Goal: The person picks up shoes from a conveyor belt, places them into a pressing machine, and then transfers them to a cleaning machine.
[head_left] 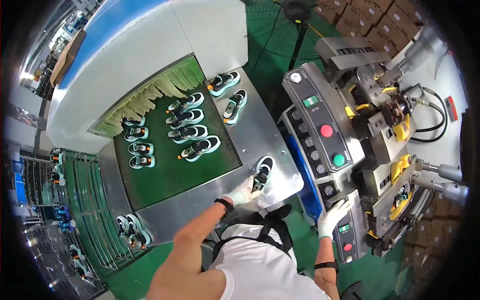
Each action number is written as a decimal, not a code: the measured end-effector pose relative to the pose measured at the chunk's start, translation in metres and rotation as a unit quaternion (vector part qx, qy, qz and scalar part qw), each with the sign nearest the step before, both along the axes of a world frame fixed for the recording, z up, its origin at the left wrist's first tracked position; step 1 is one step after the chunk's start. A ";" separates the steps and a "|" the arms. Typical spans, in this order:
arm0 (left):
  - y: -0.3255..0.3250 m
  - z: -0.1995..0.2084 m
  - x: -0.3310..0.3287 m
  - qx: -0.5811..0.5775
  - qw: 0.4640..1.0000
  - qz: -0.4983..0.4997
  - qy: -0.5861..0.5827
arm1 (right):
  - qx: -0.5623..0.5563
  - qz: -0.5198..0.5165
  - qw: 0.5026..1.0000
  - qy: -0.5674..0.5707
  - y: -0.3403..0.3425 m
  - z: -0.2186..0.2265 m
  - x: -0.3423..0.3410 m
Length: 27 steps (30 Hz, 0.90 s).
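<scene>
In a white glove, my left hand point(243, 191) is closed on the near end of a black and mint sneaker point(264, 169), which stands at the right end of a metal table point(205, 197). My right hand point(334, 217), gloved too, lies with fingers stretched out on the lower control panel point(352, 225) of a machine; what is under the fingers is hidden. Farther up that machine, a second panel point(320, 117) carries a red button point(326, 131) and a green button point(338, 160). Another shoe point(401, 196) sits in the machine's lower station.
Several matching sneakers point(194, 133) stand on a green conveyor belt point(170, 182) before a strip curtain point(150, 100). Two more point(235, 106) are on the table's far part, and a pair point(134, 230) at its left end. A floor fan point(295, 25) and cartons point(375, 20) are behind.
</scene>
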<state>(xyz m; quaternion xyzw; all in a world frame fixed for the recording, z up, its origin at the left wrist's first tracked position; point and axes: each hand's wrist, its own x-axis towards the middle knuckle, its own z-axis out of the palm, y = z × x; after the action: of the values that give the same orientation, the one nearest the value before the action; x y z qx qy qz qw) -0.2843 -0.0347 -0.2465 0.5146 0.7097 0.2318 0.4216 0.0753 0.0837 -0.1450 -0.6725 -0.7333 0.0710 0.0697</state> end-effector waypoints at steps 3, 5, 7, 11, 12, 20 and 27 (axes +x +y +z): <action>0.025 0.052 -0.091 0.094 0.991 -0.036 0.093 | 0.079 0.048 0.995 -0.045 0.008 -0.038 0.049; 0.022 0.060 -0.161 0.118 0.972 0.064 0.195 | 0.065 0.034 0.997 -0.038 0.002 -0.019 0.040; 0.037 0.065 -0.216 0.060 0.970 0.098 0.216 | 0.096 0.049 0.993 -0.036 -0.018 -0.018 0.053; 0.019 0.005 -0.256 -0.122 0.935 0.037 0.332 | -0.052 -0.012 0.998 0.025 -0.077 -0.026 0.033; 0.019 -0.008 -0.260 -0.167 0.925 0.012 0.342 | -0.096 -0.024 0.994 0.052 -0.092 -0.032 0.030; 0.010 0.026 -0.212 -0.091 0.980 0.058 0.164 | -0.218 -0.073 0.964 0.134 -0.107 -0.019 -0.025; 0.017 0.165 -0.088 0.091 0.970 0.030 -0.224 | -0.290 -0.045 0.837 0.462 -0.046 0.059 -0.116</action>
<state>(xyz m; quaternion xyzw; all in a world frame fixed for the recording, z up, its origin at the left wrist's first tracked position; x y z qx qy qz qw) -0.3727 -0.0179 -0.0814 0.4638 0.5884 0.4173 0.5144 -0.0408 0.0372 -0.0861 -0.5835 -0.5307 0.5796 0.2049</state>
